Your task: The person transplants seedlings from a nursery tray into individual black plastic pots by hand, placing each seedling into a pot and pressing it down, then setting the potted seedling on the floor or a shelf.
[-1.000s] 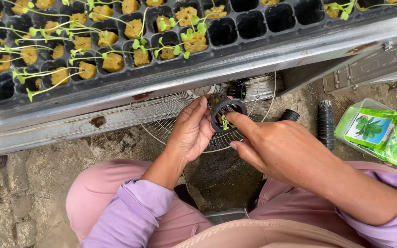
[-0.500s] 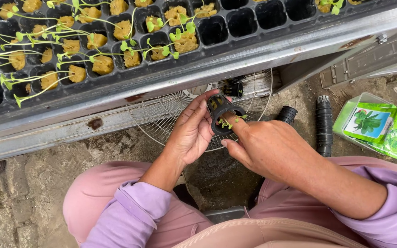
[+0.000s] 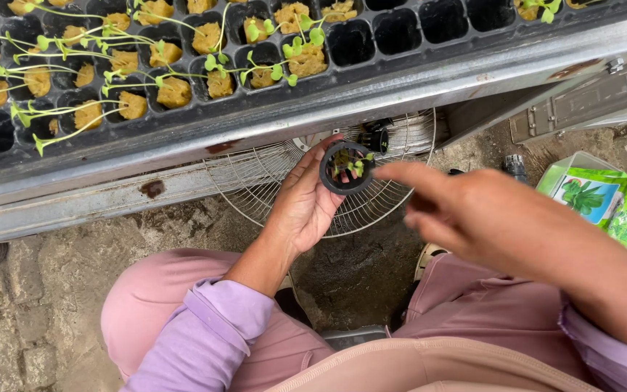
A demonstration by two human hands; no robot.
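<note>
My left hand point(image 3: 310, 199) holds a small black net pot point(image 3: 345, 167) upright, with a green seedling inside it. My right hand point(image 3: 473, 218) is blurred, just right of the pot, its forefinger stretched toward the rim and nothing in its grasp. Above both hands lies a black seedling tray point(image 3: 408, 62) whose cells hold yellow-brown sponge cubes point(image 3: 174, 92) with thin green sprouts point(image 3: 74, 123); several cells on the right are bare.
The tray rests on a grey metal channel point(image 3: 473, 69). A round wire fan guard point(image 3: 393, 196) lies on the concrete ground below it. Green seed packets point(image 3: 604, 199) sit in a clear box at right. My pink-trousered knees fill the lower view.
My right hand has let go of the pot and drawn back to the right. My left hand has lifted the pot a little and now holds it alone.
</note>
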